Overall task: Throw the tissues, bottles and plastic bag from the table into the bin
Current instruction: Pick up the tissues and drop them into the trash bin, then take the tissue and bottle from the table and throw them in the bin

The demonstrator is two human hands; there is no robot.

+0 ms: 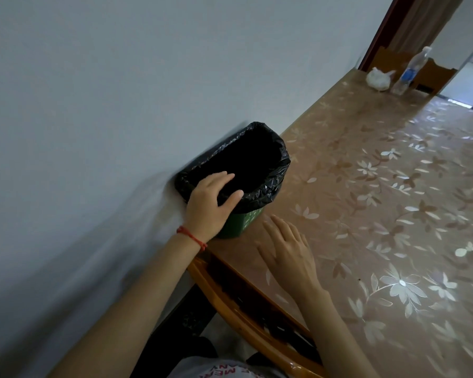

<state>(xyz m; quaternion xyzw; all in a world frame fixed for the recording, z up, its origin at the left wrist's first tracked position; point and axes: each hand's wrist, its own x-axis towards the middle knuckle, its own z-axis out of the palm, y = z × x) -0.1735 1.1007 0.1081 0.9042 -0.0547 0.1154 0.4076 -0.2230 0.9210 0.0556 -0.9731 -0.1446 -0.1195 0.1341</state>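
A small green bin [250, 223] lined with a black bag [268, 192] stands on the table's near left corner against the wall. My left hand [210, 205] grips the bin's near rim, thumb inside the opening. My right hand [287, 249] hovers flat and empty just right of the bin, fingers straight. At the table's far end stand a clear plastic bottle [410, 72] with a blue label and, to its left, a knotted white plastic bag [378, 80]. No tissues are visible.
The table [366, 214] carries a brown floral cover and runs along a pale wall on its left. A wooden chair back [257, 323] sits against the near edge. Another wooden chair [434, 75] stands behind the bottle, with a doorway beyond.
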